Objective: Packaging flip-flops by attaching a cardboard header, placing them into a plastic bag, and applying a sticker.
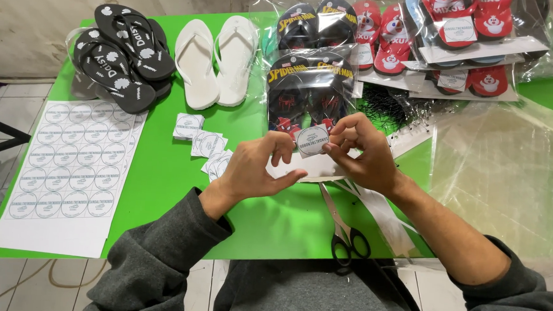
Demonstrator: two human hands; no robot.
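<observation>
Green sheeting covers the table (164, 169), and over its middle a round white sticker (312, 140) is held between both hands. The left hand (257, 170) is curled, its thumb and forefinger pinched on the sticker's lower left edge; the right hand (360, 153) is closed on the right edge with the fingertips bunched, as if the backing were being picked away from the face. The sticker is kept raised just above a packed pair of black sandals (307, 94) in a clear bag, which lies directly beyond the hands, presumably so that the label is close to the surface where it belongs.

To the left, a printed sheet of round labels (71, 165) is laid flat, several rows seen intact. Between the sheet and the hands, a small heap of cut square labels (205, 146) is gathered within easy reach of the left hand. Black-handled scissors (347, 236) are set down at the near table edge, blades pointing away, beside long paper offcuts (380, 210).

Farther back, unpacked black sandals with white flower prints (125, 55) are stacked at the left, a white pair (215, 59) lies beside them, and bagged red sandals (430, 44) are overlapped at the right. Loose clear plastic bags (506, 165) are spread over the right side of the table.
</observation>
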